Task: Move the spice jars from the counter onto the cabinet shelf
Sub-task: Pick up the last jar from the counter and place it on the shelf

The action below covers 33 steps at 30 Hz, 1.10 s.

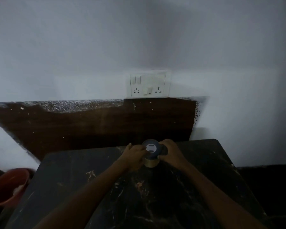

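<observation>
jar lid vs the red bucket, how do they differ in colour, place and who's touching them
The jar lid is dark grey-blue with a white patch; the red bucket is plain red. The lid sits on a jar on the dark counter, the bucket off the counter's left edge, lower. The left hand and right hand grip the jar; nothing touches the bucket. Both are round.

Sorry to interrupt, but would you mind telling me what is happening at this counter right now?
A person is holding a spice jar with a dark lid in both hands: the left hand on one side, the right hand on the other. The jar is near the back edge of the dark marble counter, below a wall switchboard. No cabinet shelf is in view. A red bucket sits at lower left.
</observation>
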Each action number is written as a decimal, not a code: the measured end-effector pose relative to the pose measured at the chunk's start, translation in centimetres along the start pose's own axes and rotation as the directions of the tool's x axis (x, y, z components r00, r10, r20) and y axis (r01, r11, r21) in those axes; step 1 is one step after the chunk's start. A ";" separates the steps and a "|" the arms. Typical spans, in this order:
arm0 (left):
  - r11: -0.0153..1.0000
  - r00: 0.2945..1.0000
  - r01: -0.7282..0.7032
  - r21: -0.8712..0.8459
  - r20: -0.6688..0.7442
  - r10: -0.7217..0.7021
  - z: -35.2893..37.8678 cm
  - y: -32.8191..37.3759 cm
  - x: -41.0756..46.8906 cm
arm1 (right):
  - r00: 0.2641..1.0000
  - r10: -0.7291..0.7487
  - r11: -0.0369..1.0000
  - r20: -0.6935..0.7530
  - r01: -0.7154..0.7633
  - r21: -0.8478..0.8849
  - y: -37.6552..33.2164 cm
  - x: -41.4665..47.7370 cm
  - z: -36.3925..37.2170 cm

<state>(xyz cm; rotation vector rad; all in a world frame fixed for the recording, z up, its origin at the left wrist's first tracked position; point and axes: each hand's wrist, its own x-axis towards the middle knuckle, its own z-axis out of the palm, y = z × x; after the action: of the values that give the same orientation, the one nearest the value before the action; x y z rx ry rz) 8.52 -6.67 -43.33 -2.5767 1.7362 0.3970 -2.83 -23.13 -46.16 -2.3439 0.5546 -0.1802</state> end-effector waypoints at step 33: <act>0.758 0.933 -0.312 -0.572 -0.335 0.132 -2.7 6.8 -17.7 | 0.910 -0.040 0.868 0.412 -0.173 0.466 -10.4 -13.8 -8.1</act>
<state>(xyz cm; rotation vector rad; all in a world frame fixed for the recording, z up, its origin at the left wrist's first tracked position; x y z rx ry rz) -3.41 6.38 -35.99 -2.9628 2.3679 0.7673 -13.91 -15.22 -32.82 -1.7808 0.3285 0.1880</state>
